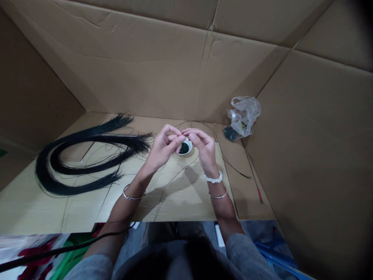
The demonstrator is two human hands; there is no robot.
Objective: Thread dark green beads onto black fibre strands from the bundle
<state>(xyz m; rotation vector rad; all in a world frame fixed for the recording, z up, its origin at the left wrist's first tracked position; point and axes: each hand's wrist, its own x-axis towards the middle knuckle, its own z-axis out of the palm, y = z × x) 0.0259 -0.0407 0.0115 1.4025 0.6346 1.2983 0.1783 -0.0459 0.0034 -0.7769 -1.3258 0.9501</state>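
a smooth, round white bowl of tiny dark green beads sits midway along the counter, toward its far edge. a thin, springy dark strand curves to the near edge. black bundles with frayed ends arc toward the left edge; a crumpled clear bag fills the far right corner. above the bowl, left hand and right hand bring bent fingertips together; i cannot tell what either grip pinches.

Sm. white bowl w/ dk grn bits sits upright, thin wire curving nearby.
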